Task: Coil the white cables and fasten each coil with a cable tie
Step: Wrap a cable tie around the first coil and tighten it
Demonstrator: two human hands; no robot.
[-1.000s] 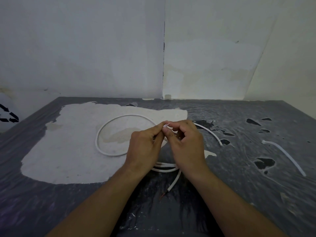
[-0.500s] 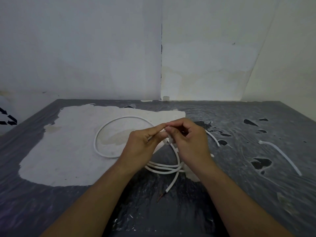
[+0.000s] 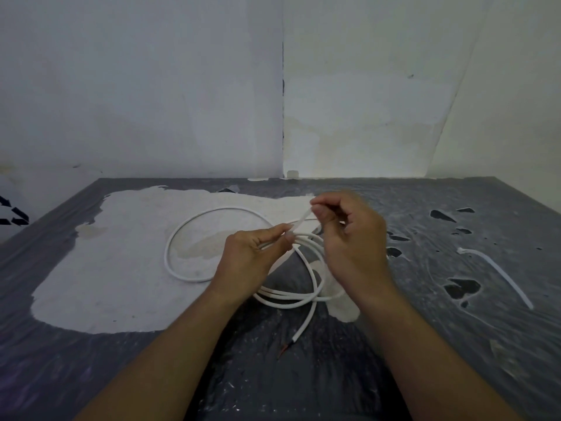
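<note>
From the head view, both hands meet above the middle of a dark, plastic-covered tabletop (image 3: 425,314) that has a large pale patch (image 3: 121,268) on its left half. The left hand (image 3: 252,259) has thumb and forefinger pressed together on a thin translucent cable tie (image 3: 300,221), right where it meets the gathered strands of the white cable (image 3: 291,299). The right hand (image 3: 352,238) sits a little higher and farther back, its thumb and forefinger pinching the upper end of the same tie, which runs slanted between the two hands. The cable's loops lie on the tabletop: one wide ring spreads left over the pale patch, several turns bunch below the hands, and a free end with bare reddish wire (image 3: 283,350) points toward the camera. A second cable tie (image 3: 501,275) lies well apart to the right, untouched.
</note>
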